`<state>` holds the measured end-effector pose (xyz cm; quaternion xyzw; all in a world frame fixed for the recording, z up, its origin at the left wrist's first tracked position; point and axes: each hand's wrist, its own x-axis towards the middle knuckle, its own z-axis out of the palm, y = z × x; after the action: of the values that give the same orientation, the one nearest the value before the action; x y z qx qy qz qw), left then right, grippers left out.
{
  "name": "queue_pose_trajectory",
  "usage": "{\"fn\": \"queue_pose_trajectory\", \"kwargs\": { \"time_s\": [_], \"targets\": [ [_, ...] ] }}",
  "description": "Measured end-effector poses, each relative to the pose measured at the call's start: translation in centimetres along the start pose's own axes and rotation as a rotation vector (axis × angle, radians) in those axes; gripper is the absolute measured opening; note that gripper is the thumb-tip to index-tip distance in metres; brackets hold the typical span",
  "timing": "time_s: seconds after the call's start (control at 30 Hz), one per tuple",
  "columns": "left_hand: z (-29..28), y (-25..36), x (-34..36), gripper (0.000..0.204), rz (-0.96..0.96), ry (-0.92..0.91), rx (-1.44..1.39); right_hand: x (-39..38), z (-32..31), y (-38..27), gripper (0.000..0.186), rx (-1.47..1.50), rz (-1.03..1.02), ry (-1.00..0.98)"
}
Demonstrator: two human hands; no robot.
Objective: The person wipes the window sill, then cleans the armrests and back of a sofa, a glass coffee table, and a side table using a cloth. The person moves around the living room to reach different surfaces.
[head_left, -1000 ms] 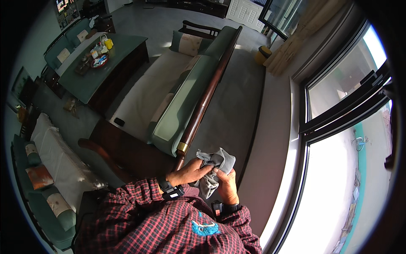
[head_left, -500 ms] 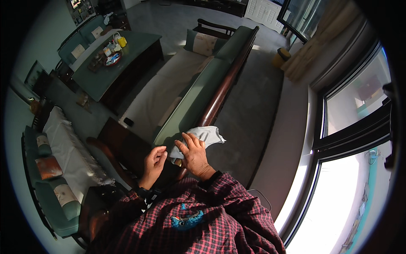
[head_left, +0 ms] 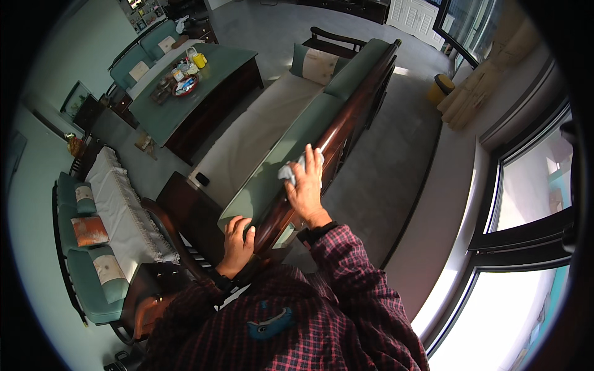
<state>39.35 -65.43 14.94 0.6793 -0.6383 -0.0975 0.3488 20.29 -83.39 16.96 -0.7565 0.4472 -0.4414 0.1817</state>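
Observation:
My right hand (head_left: 305, 190) presses a light grey cloth (head_left: 288, 173) onto the dark wooden top rail (head_left: 331, 139) of the sofa's backrest. Part of the cloth is hidden beneath the palm and fingers. My left hand (head_left: 237, 246) rests with its fingers apart at the near end of the green back cushion (head_left: 260, 185), holding nothing. The sofa runs away from me, with a pale seat cover (head_left: 257, 127) to the left of the backrest.
A green-topped table (head_left: 204, 102) with a red tray (head_left: 185, 85) and a yellow container (head_left: 199, 60) stands at the far left. Another green sofa (head_left: 68, 247) lines the left wall. Windows (head_left: 532, 179) are on the right; a yellow bin (head_left: 440, 88) stands by the curtain (head_left: 473, 93).
My right hand has moved forward along the rail with the cloth, which is now bunched under it. My left hand has come down onto the sofa back's near end. The view has shifted slightly.

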Motion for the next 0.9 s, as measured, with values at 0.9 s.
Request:
{"fn": "queue_pose_trajectory", "kwargs": {
  "time_s": [0.9],
  "targets": [
    [-0.1, 2.4, 1.4, 0.029, -0.012, -0.030, 0.116, 15.3, -8.0, 9.3, 0.041, -0.041, 0.050, -0.295]
  ]
}}
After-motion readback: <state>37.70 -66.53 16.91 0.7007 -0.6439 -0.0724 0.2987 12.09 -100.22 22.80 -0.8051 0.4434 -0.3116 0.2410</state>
